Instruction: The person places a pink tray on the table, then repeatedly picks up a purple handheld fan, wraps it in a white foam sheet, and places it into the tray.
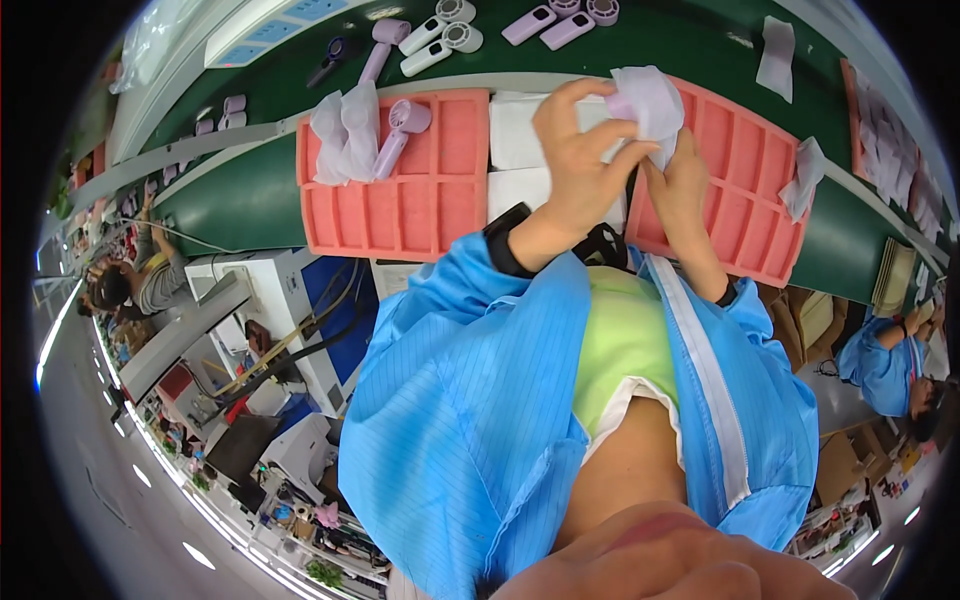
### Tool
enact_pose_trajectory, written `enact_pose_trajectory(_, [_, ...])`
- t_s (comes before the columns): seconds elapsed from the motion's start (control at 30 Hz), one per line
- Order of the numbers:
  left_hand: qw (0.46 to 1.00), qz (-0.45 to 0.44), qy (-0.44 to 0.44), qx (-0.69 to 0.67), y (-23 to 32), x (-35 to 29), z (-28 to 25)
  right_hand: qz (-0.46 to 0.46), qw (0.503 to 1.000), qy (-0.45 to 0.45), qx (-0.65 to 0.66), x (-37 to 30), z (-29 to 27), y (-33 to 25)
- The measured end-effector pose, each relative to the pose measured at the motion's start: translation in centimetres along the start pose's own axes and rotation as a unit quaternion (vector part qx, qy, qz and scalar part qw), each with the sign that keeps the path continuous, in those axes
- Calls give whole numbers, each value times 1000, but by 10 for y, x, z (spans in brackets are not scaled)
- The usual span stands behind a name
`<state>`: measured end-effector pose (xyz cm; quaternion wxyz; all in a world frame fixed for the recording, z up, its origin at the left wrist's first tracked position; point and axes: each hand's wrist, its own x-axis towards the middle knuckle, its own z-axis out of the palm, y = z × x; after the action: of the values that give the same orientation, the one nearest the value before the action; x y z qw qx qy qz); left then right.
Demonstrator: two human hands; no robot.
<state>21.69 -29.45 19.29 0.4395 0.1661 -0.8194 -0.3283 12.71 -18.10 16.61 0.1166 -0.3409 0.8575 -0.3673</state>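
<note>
Both my hands are raised over the near side of the bench, at a lilac handheld fan partly covered by a thin white pouch. My left hand pinches it from the left, thumb and fingers closed on the pouch and fan. From below and right, my right hand grips the lower part of the pouch; some of its fingers are hidden. To the left, a pink compartment tray bears a bare lilac fan and white-wrapped pieces. Under my hands lies a second pink tray.
White sheets lie between the trays. An empty-looking white pouch rests on the right tray's edge. Several fans, among them a white fan, lie on the green surface beyond. Co-workers sit at far left and right.
</note>
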Motion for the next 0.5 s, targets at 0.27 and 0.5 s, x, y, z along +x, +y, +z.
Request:
enact_pose_trajectory(0.27, [864,-434,-13,-253,-104,-32,26,142,905,-287,279,48,-9,66])
enact_pose_trajectory(0.5, [942,-289,-167,40,-96,-66,90,55,979,63,-187,236,-6,220])
